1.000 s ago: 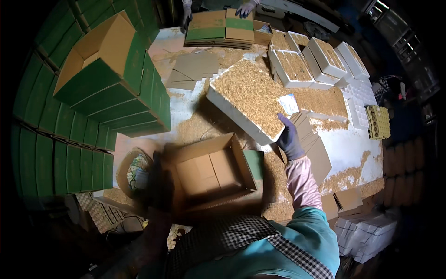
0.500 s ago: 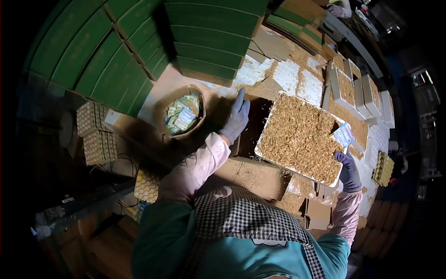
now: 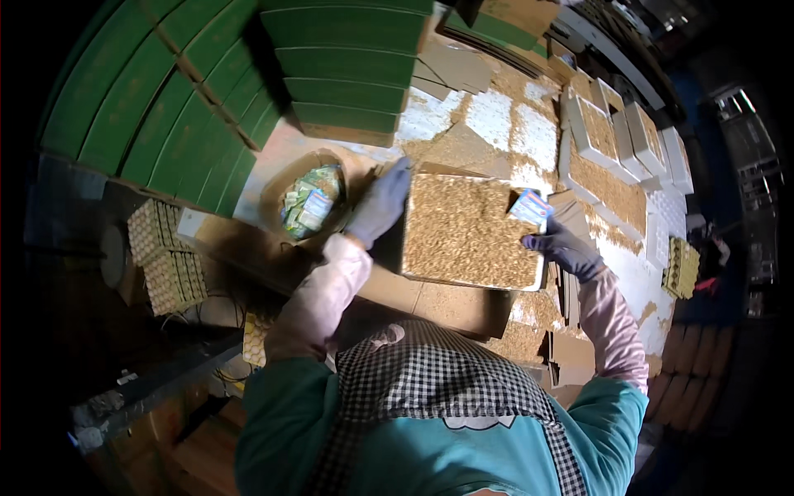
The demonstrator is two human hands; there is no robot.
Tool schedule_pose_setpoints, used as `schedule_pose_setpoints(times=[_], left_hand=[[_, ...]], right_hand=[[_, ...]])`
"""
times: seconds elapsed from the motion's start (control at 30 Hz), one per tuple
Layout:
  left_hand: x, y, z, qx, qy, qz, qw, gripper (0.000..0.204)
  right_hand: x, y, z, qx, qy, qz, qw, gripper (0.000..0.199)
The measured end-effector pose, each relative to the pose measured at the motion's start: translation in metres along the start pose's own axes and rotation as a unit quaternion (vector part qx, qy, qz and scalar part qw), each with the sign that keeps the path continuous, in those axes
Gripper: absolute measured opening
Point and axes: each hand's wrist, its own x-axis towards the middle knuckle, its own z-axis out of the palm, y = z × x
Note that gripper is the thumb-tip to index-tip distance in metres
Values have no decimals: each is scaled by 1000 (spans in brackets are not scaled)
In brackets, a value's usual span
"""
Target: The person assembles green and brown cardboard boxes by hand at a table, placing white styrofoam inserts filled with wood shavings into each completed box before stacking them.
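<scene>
R fingers (image 3: 542, 243) gripping chaff tray (image 3: 538, 274) rim, L fingers (image 3: 394, 183) by opp. edge

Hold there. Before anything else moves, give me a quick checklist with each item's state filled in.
1. Right hand gripping the white foam box at its right edge: ok.
2. Left hand bearing on the foam box: cannot tell; it is open beside the left edge, contact unclear.
3. Foam box fully seated in the brown carton: cannot tell; the box hides the inside.
4. Blue packet on the box's far right corner secured: cannot tell.
5. Round container apart from the foam box: ok.
6. Table free of loose husk: not ok, scattered.
</scene>
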Motion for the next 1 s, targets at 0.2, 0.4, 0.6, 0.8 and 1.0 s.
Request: schedule_pose_setpoints(times=[0.2,0.4,0.6,0.8,1.0], left_hand=[[-22,-33,-120,538,-54,-128,832,52],[-47,-35,-134,528,14,-158,835,59],[-45,-42,-138,433,40,-134,890,60],[-69,-23,-144,400,141,-91,901,46],[-46,5,-116,523,98,-111,840,41]], right_hand=[[41,58,27,-401,196,33,894,30],[11,30,70,-443,283,-121,842,26],[-44,227,-94,-289,467,225,805,101],[-49,372,-76,-272,383,177,865,104],[-58,369,-39,-334,502,68,795,41]])
